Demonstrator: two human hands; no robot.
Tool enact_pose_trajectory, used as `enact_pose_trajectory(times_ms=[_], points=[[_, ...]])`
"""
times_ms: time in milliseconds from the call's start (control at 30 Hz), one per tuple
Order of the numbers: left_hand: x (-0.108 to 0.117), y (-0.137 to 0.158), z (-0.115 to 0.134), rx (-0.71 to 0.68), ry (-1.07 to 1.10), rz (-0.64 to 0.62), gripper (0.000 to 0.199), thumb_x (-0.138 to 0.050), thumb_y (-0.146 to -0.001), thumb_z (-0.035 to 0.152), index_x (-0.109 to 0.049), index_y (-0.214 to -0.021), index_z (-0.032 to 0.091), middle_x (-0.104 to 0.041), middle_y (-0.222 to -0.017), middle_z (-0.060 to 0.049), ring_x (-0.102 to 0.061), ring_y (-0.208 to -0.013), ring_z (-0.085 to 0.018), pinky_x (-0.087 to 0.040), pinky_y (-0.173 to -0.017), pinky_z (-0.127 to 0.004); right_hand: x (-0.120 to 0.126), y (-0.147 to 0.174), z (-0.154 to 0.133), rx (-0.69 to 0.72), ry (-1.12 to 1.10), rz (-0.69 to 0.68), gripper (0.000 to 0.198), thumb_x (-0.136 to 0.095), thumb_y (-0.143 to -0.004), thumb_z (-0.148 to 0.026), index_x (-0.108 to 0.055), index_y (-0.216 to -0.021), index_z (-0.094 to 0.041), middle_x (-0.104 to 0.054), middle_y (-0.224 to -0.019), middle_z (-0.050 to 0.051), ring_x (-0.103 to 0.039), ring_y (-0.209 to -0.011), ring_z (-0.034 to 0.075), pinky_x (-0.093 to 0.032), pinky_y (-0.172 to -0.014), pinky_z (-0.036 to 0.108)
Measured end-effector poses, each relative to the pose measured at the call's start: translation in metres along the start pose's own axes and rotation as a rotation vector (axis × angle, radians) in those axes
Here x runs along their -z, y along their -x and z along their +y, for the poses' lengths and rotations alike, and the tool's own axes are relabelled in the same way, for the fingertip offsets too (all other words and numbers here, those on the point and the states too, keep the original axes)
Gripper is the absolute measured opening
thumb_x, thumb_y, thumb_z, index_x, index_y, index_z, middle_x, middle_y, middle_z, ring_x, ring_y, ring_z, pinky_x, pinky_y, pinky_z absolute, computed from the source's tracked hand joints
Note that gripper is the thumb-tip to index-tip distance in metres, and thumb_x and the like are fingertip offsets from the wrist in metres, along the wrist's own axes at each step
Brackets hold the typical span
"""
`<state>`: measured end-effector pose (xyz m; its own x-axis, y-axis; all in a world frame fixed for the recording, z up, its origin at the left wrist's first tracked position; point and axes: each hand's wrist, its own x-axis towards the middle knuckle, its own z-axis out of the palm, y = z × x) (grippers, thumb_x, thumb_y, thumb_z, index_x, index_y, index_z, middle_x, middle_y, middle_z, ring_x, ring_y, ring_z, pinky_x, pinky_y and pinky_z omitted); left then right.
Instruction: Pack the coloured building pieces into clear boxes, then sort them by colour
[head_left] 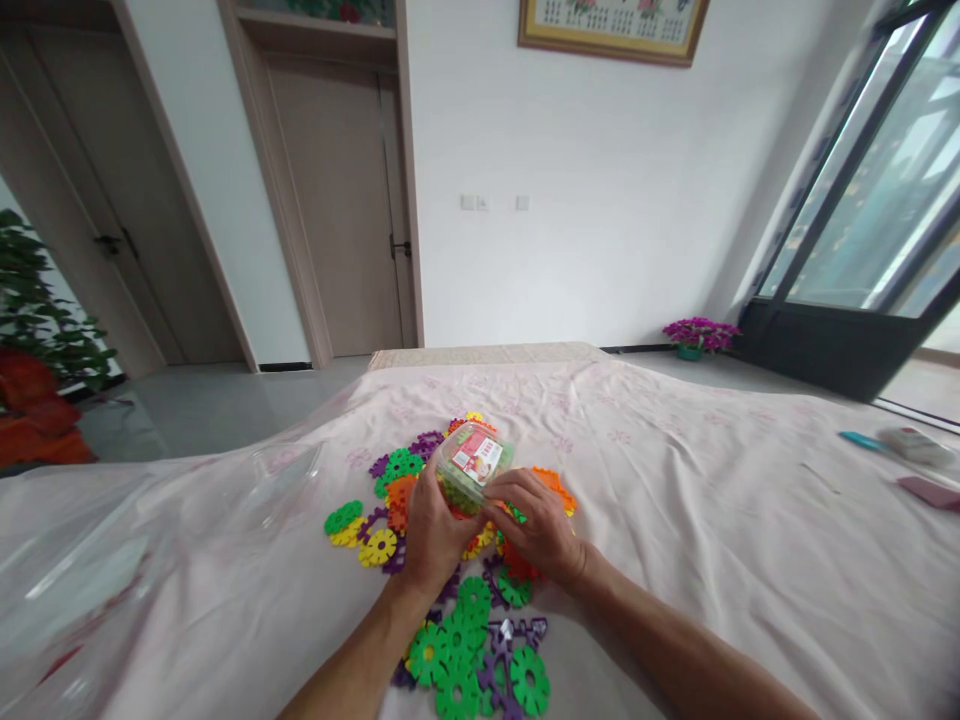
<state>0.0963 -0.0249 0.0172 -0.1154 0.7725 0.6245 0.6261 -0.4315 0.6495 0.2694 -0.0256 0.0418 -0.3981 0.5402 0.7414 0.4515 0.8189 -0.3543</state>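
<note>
A clear plastic clamshell box (474, 460) with a red and white label and green contents is held tilted between my two hands. My left hand (439, 525) grips its left side and lower corner. At the near right edge, the fingers of my right hand (538, 520) press on the box. Beneath and around it lies a loose pile of plastic snowflake building discs in orange, purple, yellow and green. Closer to me, between my forearms, rest several green discs (459, 640) and purple pieces (495, 670).
A pale pink cloth (675, 560) covers the wide surface. Clear plastic bags (97, 590) lie on the left. At the far right are a blue item (862, 440), a whitish block (915, 446) and a dark pink item (930, 492).
</note>
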Motion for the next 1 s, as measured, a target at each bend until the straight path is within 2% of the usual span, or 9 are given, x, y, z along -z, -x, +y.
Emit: enact_pose_trajectory(times_ms=[233,333,500,633,800,900,1000], points=[[0.002,-0.002,0.006,-0.041,-0.023,0.01,0.089,-0.073,-0.069,0.031,-0.025,-0.144,0.019,-0.05,-0.134,-0.017,-0.053,-0.12,-0.03,-0.045,-0.099,-0.046,0.002,0.0,-0.004,-0.04,0.043,-0.089,0.013,-0.057,-0.089,-0.031,-0.062,-0.101,-0.025,-0.065,-0.094,0.007,-0.06,-0.089,0.021,-0.049,-0.079,0.036],[0.005,-0.002,0.01,-0.126,-0.067,0.004,0.086,-0.07,-0.074,0.034,-0.025,-0.145,0.019,-0.045,-0.14,-0.017,-0.049,-0.126,-0.031,-0.043,-0.102,-0.048,0.005,-0.003,-0.009,-0.089,0.083,-0.091,0.017,-0.061,-0.087,-0.037,-0.061,-0.099,-0.025,-0.064,-0.094,0.007,-0.059,-0.089,0.022,-0.048,-0.078,0.036],[0.004,0.003,0.01,-0.287,-0.12,-0.017,0.084,-0.062,-0.08,0.047,-0.023,-0.147,0.018,-0.042,-0.145,-0.017,-0.039,-0.134,-0.033,-0.038,-0.107,-0.049,0.009,-0.01,-0.018,-0.195,0.151,-0.094,0.022,-0.067,-0.08,-0.04,-0.059,-0.09,-0.023,-0.063,-0.083,0.003,-0.059,-0.078,0.019,-0.044,-0.07,0.031],[0.001,0.007,0.006,-0.391,-0.178,-0.018,0.077,-0.057,-0.085,0.043,-0.019,-0.148,0.019,-0.037,-0.147,-0.017,-0.033,-0.138,-0.032,-0.035,-0.109,-0.051,0.012,-0.017,-0.027,-0.294,0.203,-0.098,0.023,-0.068,-0.077,-0.041,-0.056,-0.084,-0.023,-0.061,-0.075,0.0,-0.056,-0.069,0.015,-0.038,-0.061,0.027],[0.001,0.008,0.007,-0.507,-0.204,0.01,0.072,-0.056,-0.086,0.033,-0.021,-0.147,0.017,-0.04,-0.144,-0.018,-0.035,-0.136,-0.032,-0.039,-0.107,-0.053,0.012,-0.021,-0.033,-0.338,0.231,-0.144,0.019,-0.063,-0.082,-0.036,-0.053,-0.078,-0.02,-0.057,-0.071,-0.002,-0.05,-0.063,0.012,-0.03,-0.058,0.025],[0.001,0.007,0.008,-0.515,-0.214,0.022,0.069,-0.055,-0.086,0.029,-0.023,-0.146,0.016,-0.045,-0.139,-0.018,-0.039,-0.133,-0.031,-0.04,-0.105,-0.053,0.012,-0.02,-0.033,-0.349,0.22,-0.169,0.018,-0.058,-0.086,-0.032,-0.049,-0.077,-0.02,-0.055,-0.07,-0.002,-0.047,-0.061,0.011,-0.028,-0.057,0.025],[0.0,0.007,0.005,-0.511,-0.205,0.012,0.069,-0.056,-0.086,0.034,-0.026,-0.145,0.016,-0.047,-0.136,-0.018,-0.041,-0.131,-0.031,-0.04,-0.105,-0.054,0.012,-0.019,-0.032,-0.328,0.201,-0.181,0.019,-0.053,-0.09,-0.033,-0.048,-0.077,-0.02,-0.054,-0.072,-0.002,-0.047,-0.063,0.011,-0.029,-0.059,0.024]])
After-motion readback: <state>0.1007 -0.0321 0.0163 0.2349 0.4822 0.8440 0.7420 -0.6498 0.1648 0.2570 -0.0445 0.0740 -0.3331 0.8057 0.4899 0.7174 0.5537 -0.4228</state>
